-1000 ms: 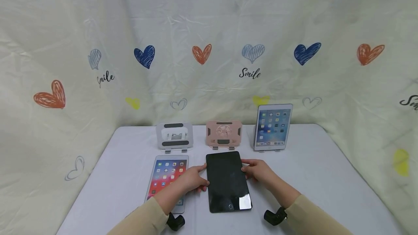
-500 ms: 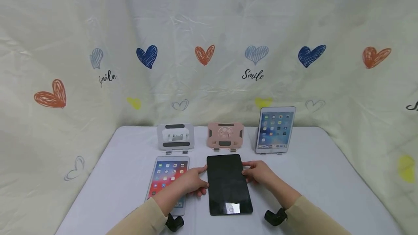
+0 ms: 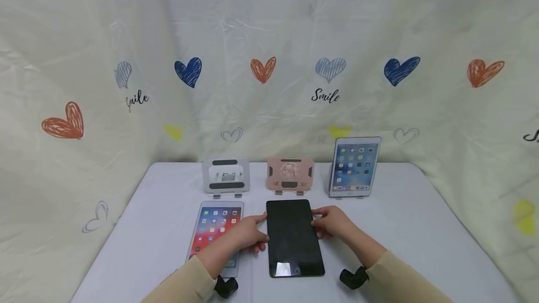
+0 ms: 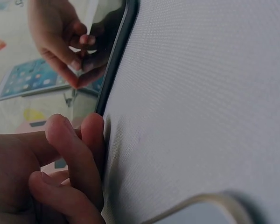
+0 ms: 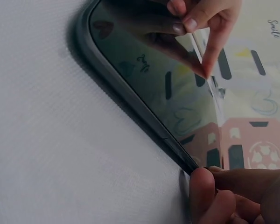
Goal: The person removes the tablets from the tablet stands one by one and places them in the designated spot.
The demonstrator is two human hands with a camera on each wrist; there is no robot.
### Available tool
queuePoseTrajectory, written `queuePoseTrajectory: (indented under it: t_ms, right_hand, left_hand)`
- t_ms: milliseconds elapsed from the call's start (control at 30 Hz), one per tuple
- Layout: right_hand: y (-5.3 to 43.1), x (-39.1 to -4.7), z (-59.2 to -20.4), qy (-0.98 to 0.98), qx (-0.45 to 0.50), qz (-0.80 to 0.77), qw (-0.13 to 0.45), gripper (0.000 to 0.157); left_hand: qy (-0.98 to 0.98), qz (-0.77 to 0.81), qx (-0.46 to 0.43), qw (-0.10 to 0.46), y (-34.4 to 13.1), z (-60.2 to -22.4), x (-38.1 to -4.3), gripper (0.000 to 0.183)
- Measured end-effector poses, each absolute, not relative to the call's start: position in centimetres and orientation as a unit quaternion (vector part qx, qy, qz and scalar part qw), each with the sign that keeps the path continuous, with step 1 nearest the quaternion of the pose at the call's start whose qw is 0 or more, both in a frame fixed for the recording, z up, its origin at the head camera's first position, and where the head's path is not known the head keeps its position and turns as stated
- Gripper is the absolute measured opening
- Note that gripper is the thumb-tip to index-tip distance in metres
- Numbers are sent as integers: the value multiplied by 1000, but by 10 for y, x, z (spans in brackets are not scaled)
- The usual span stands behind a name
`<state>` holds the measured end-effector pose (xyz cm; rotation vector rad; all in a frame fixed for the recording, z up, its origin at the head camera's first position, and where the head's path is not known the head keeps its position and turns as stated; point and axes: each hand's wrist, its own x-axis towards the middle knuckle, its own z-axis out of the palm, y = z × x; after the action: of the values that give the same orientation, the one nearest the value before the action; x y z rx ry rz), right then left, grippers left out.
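Observation:
A black tablet with a dark, glossy screen lies face up, low at the white tabletop. My left hand holds its left edge by the upper half, fingertips right at the side. Opposite, my right hand grips the right edge at about the same height. In the right wrist view, thumb and fingers of the right hand meet at the edge of the tablet. Curled fingers of the left hand show beside the tablet's rim in the left wrist view. My left forearm partly hides a white tablet with a lit, icon-covered screen.
Behind the black tablet stands a pink tablet stand; left of it is a grey-white stand. Another white tablet leans upright at the back right. A curtain printed with hearts hangs behind the white table.
The view shifts slightly between frames, and the reflection on the black tablet's screen moves left. Both hands stay at its edges.

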<state>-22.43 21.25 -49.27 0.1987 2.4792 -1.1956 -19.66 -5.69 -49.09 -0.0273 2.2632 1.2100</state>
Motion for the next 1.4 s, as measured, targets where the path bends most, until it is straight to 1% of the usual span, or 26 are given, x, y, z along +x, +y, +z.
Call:
queuePoseTrajectory:
  t_ms: [567, 733, 867, 1100, 1300, 1400]
  right_hand:
    - [218, -225, -493, 895, 55, -397, 198, 48]
    - [218, -223, -493, 893, 48, -403, 194, 47]
    - [219, -219, -491, 889, 46, -413, 189, 45]
    - [225, -212, -485, 903, 26, -399, 160, 41]
    - [231, -209, -480, 903, 13, -402, 155, 39]
    - [235, -208, -477, 900, 2, -410, 151, 38]
  left_hand:
    - [853, 445, -10, 271, -57, -495, -197, 78]
    - [853, 450, -13, 265, -56, -494, -196, 75]
    - [860, 445, -17, 248, -56, -494, -194, 70]
    - [870, 448, -26, 205, -58, -495, -196, 61]
    - [869, 464, -18, 170, -57, -492, -197, 54]
    - [870, 466, -14, 162, -54, -489, -198, 52]
